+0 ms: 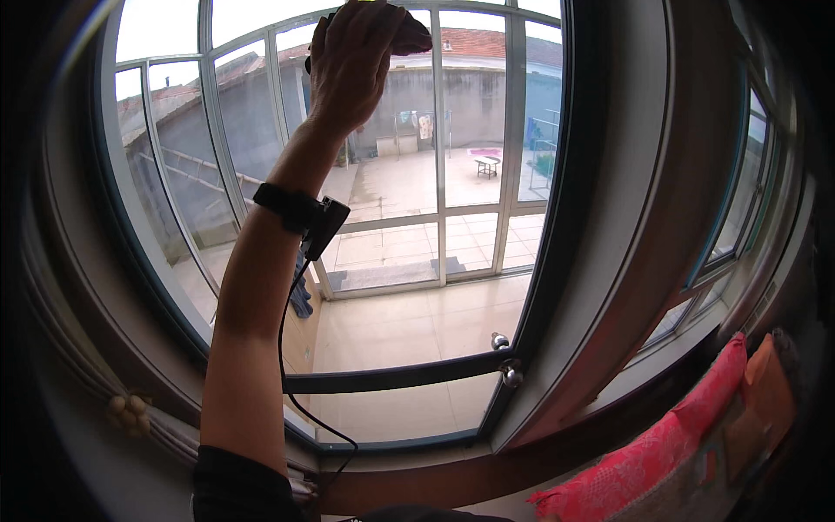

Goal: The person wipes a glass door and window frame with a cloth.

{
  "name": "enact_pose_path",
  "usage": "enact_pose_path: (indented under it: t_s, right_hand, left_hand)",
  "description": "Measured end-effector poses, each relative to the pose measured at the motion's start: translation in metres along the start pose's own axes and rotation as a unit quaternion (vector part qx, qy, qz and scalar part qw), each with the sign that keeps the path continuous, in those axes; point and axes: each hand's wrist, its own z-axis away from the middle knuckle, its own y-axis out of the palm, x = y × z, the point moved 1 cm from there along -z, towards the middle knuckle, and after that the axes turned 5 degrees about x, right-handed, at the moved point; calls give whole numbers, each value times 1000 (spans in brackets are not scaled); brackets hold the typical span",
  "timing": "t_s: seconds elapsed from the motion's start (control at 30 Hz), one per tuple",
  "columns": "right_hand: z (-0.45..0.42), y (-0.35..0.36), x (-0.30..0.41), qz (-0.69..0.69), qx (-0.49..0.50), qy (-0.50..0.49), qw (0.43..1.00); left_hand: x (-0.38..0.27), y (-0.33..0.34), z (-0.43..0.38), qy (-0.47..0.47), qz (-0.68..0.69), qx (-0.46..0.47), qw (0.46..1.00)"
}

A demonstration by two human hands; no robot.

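My left hand (352, 65) is raised to the top of the view, back towards me, its fingers over a bunched dark cloth (411, 34). Cloth and hand lie in front of the upper glass of a dark-framed door (398, 377); whether they touch the pane I cannot tell. A black strap (284, 207) with a small black box (326, 228) is around my left forearm, and a black cable (282, 326) hangs from it. The door's round metal knob (512, 373) is at the lower right. My right hand is out of view.
Beyond the glass are a tiled porch floor (385, 326), metal-framed windows (441, 248) and a yard with a small table (487, 162). A tied curtain (173, 437) hangs at the left. A red patterned cloth (639, 463) lies at the lower right.
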Motion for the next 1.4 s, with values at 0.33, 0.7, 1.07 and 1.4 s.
enact_pose_path:
  t_s: [0.33, 0.7, 1.07, 1.4]
  right_hand:
    - [29, 23, 12, -43, -27, -22, 998]
    - [71, 62, 2, -100, -41, -10, 994]
    - [72, 35, 7, -255, 58, 17, 965]
    - [43, -66, 4, -402, 127, 39, 906]
  left_hand:
    - [-144, -3, 97, -60, 89, 163, 981]
    - [-275, -51, 302, 91, 100, 301, 944]
    - [-222, -84, 302, 150, 81, 321, 932]
    - [17, 9, -7, -69, -55, 35, 995]
